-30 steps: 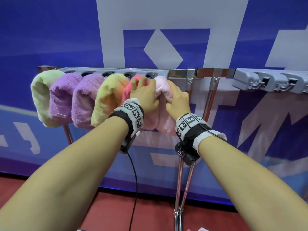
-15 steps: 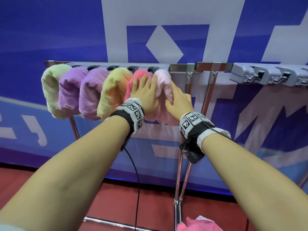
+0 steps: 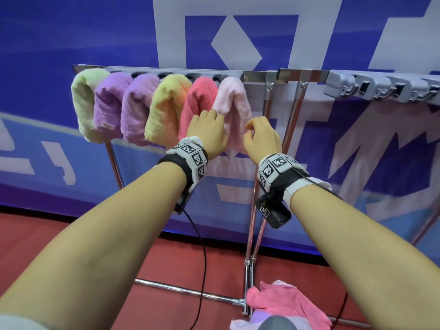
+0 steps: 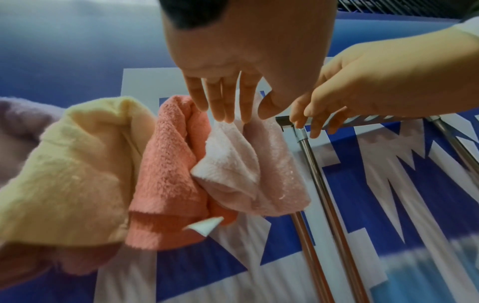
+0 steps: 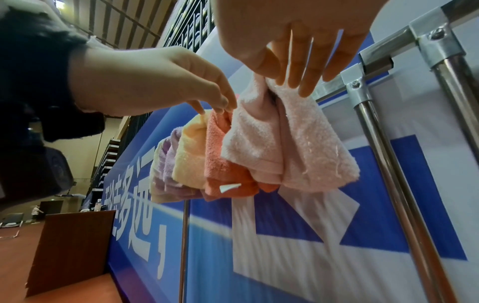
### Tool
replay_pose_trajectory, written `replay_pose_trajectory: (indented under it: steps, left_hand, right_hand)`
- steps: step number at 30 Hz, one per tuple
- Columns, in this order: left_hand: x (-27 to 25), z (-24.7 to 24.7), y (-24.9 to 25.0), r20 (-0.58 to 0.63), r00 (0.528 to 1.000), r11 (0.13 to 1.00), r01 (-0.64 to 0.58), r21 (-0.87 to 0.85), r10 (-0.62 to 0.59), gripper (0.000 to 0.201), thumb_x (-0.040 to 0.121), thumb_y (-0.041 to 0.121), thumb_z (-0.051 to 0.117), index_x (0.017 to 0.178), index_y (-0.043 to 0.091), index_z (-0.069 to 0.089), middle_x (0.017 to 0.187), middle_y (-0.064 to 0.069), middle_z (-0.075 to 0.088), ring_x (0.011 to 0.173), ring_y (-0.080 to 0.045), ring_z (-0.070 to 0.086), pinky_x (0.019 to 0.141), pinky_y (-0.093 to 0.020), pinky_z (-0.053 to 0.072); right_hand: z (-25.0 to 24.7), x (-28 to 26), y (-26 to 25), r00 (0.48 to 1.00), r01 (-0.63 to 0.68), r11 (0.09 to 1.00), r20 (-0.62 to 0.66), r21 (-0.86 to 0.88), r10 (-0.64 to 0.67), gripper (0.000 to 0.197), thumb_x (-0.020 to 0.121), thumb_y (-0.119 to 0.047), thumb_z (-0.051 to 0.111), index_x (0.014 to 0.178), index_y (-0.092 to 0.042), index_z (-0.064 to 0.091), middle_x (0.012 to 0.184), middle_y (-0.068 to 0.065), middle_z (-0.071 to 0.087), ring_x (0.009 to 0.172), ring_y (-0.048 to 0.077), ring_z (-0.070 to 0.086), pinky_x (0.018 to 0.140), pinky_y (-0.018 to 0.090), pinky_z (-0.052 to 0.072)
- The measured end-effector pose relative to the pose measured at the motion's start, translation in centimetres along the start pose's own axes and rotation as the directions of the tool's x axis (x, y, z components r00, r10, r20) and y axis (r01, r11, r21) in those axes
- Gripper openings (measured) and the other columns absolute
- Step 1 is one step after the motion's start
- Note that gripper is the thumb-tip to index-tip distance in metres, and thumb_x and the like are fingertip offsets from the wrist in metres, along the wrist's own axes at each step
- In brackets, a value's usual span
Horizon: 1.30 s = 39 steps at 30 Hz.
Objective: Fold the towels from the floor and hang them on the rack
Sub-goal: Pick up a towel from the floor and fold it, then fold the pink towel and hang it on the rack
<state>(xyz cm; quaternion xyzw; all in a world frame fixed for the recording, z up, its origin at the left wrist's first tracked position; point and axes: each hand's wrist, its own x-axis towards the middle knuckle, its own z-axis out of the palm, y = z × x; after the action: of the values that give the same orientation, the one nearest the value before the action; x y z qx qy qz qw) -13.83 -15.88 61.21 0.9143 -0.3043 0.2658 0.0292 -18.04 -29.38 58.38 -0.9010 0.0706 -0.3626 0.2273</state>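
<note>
Six folded towels hang side by side on the chrome rack [image 3: 258, 74]; the pale pink towel [image 3: 234, 106] is the rightmost, beside a coral one [image 3: 200, 96]. My left hand [image 3: 208, 134] is in front of the seam between those two, fingers straight, tips just touching the pale pink towel [image 4: 259, 170]. My right hand [image 3: 260, 136] hovers at that towel's right edge with fingers loosely bent and holding nothing; in the right wrist view its fingertips [image 5: 303, 90] brush the towel's top [image 5: 290, 143]. A pile of pink towels [image 3: 281, 303] lies on the red floor below.
Left of the coral towel hang a yellow [image 3: 164, 108], two purple [image 3: 137, 108] and a green towel [image 3: 82, 101]. A second rack section with grey clips [image 3: 381, 88] continues to the right. Chrome legs [image 3: 252, 234] and a floor bar stand under my hands. A blue banner is behind.
Both hands have slid down and off the top of the pale pink towel and loosened. The view has tilted down, showing the pink pile on the floor.
</note>
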Motion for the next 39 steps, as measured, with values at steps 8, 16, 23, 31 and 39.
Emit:
replay_pose_trajectory:
  steps: [8,16,23,31,39]
  left_hand:
    - [-4.4,4.1,1.7,0.163,0.986,0.977,0.075,-0.201,-0.042,0.027,0.09,0.021,0.042,0.107,0.003,0.052,0.116,-0.016,0.054,0.105,-0.036,0.052,0.086,-0.039,0.039]
    - [-7.4,10.2,3.8,0.317,0.948,0.947,0.094,-0.309,0.01,0.028,0.092,0.02,0.04,0.111,0.005,0.053,0.118,-0.013,0.055,0.106,-0.033,0.052,0.089,-0.037,0.036]
    - [-9.3,18.4,7.4,0.469,0.879,0.912,0.124,-0.39,0.081,0.027,0.09,0.018,0.039,0.11,0.006,0.055,0.119,-0.014,0.057,0.109,-0.034,0.052,0.091,-0.036,0.037]
    - [-12.4,31.6,12.4,0.66,0.741,0.895,0.205,-0.395,0.122,0.03,0.09,0.02,0.043,0.113,0.005,0.055,0.12,-0.016,0.056,0.11,-0.036,0.053,0.092,-0.04,0.041]
    - [-15.4,43.5,18.9,0.778,0.582,0.893,0.184,-0.411,0.238,0.027,0.088,0.018,0.046,0.11,0.006,0.056,0.12,-0.018,0.057,0.107,-0.037,0.056,0.087,-0.039,0.044]
  right_hand:
    - [1.1,-4.8,2.0,0.985,-0.092,0.993,0.14,-0.077,0.103,0.021,0.092,-0.015,0.04,0.101,-0.011,0.059,0.108,0.005,0.059,0.096,0.028,0.056,0.077,0.033,0.041]
    - [4.6,-10.2,5.4,0.942,-0.234,0.963,0.214,-0.136,0.259,0.022,0.091,-0.015,0.04,0.099,-0.013,0.06,0.108,0.004,0.061,0.098,0.026,0.056,0.072,0.029,0.037]
    - [8.7,-15.5,11.6,0.867,-0.369,0.905,0.272,-0.214,0.418,0.021,0.09,-0.014,0.041,0.097,-0.013,0.061,0.108,0.004,0.061,0.101,0.027,0.054,0.072,0.029,0.034]
    - [15.1,-21.3,22.3,0.752,-0.428,0.855,0.41,-0.291,0.516,0.019,0.09,-0.015,0.044,0.098,-0.011,0.061,0.107,0.008,0.062,0.1,0.032,0.056,0.083,0.036,0.04]
    - [20.4,-28.6,33.5,0.604,-0.512,0.784,0.502,-0.35,0.619,0.015,0.09,-0.014,0.048,0.093,-0.014,0.062,0.102,0.005,0.062,0.092,0.026,0.059,0.068,0.026,0.036]
